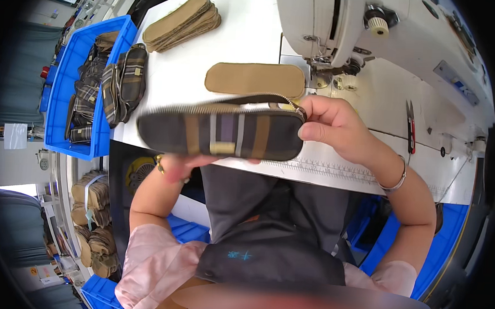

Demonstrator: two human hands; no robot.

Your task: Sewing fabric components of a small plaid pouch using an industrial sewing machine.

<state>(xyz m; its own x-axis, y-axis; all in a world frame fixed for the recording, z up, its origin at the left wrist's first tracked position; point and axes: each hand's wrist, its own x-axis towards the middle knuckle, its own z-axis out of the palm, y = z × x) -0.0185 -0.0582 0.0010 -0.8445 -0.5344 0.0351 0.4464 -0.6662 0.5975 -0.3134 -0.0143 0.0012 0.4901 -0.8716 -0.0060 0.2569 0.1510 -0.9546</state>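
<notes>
A long dark zip pouch [170,132] with brown, grey and purple stripes is held level above the near edge of the white table. Its zip gapes along the top edge. My right hand [336,125] pinches the pouch's right end by the zip, thumb in front. From below, my left hand [182,167] grips the pouch; most of its fingers are hidden behind the cloth, and it is partly blurred. Just beyond the pouch lies a flat tan oval panel [255,79], close to the sewing machine's needle area [321,74].
A white sewing machine [388,33] fills the far right. Red-handled thread snips [411,129] lie on the right of the table. At far left sits a stack of tan panels [182,23]; left of the table, a blue crate [66,83] contains plaid pouches, with another pouch [129,84] beside it.
</notes>
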